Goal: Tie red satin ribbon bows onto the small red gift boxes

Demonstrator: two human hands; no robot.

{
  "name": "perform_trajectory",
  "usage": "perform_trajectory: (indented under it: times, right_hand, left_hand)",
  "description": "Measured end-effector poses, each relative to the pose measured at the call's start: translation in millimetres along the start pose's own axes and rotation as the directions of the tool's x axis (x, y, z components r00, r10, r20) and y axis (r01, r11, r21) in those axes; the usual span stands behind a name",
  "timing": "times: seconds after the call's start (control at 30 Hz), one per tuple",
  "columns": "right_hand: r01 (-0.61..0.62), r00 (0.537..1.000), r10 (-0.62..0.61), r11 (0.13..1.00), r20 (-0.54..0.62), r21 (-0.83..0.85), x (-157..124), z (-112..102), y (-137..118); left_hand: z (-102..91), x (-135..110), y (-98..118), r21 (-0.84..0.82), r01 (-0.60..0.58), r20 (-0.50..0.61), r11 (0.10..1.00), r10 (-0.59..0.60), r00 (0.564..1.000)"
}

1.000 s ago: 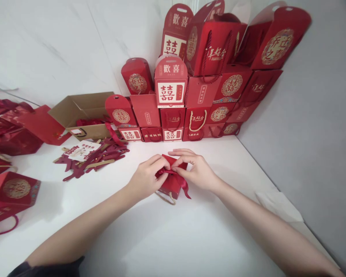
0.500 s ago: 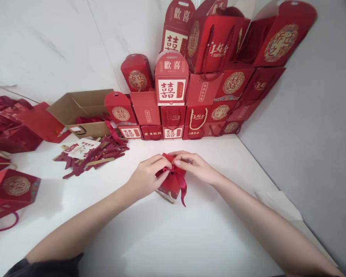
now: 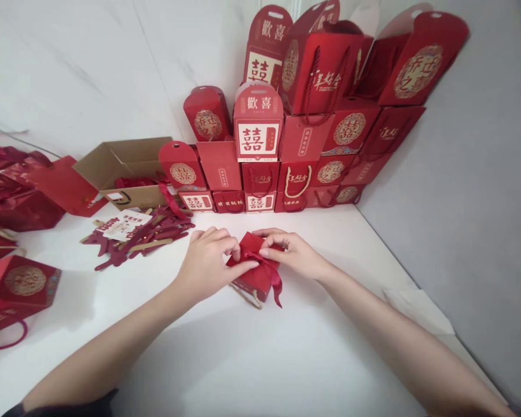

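A small red gift box (image 3: 257, 279) with a dark red ribbon (image 3: 272, 277) and a gold cord handle lies on the white table (image 3: 252, 359) in the middle. My left hand (image 3: 208, 260) rests on the box's left side, thumb and fingers pinching a ribbon loop at its top. My right hand (image 3: 292, 252) holds the right side, its fingers pinched on the ribbon at the knot. A ribbon tail hangs down the box's front.
A stack of red gift boxes and bags (image 3: 312, 116) fills the back corner. An open cardboard box (image 3: 121, 168) and a pile of red ribbons and tags (image 3: 139, 234) lie back left. More red bags (image 3: 17, 284) sit at the left edge. The grey wall (image 3: 473, 231) is on the right.
My left hand has slid a little left and spread over the box's left side. The ribbon loop has been pulled out flatter. The right hand stays pinched at the knot.
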State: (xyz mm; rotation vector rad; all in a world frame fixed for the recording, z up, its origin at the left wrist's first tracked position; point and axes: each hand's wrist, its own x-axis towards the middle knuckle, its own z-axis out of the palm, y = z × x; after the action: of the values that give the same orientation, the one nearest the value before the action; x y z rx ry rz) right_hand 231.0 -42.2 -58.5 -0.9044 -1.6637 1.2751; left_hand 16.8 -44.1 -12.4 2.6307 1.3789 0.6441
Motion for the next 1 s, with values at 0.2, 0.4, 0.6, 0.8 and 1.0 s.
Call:
perform_trajectory:
  times: [0.2, 0.4, 0.6, 0.8, 1.0]
  right_hand:
    - [-0.003, 1.0, 0.003, 0.999, 0.006, -0.034, -1, 2, -1]
    - [-0.017, 1.0, 0.018, 0.998, 0.022, -0.054, -2, -2, -5]
    - [-0.085, 0.991, 0.1, 0.982, 0.085, -0.166, -5, -18, -16]
    - [-0.095, 0.986, 0.132, 0.949, 0.103, -0.301, -9, -34, -23]
    - [-0.048, 0.996, 0.082, 0.855, 0.043, -0.516, -11, -32, -34]
  left_hand:
    - [-7.4, 6, -8, -0.407, 0.228, 0.238, 0.885, -0.138, 0.961]
    - [-6.3, 9, -18, -0.513, 0.323, 0.36, 0.795, -0.143, 0.922]
    - [-18.1, 12, -27, -0.416, 0.334, 0.4, 0.846, -0.159, 0.903]
    - [-25.1, 15, -30, -0.309, 0.354, 0.408, 0.883, -0.213, 0.888]
    - [-25.7, 16, -33, -0.281, 0.374, 0.482, 0.884, -0.207, 0.851]
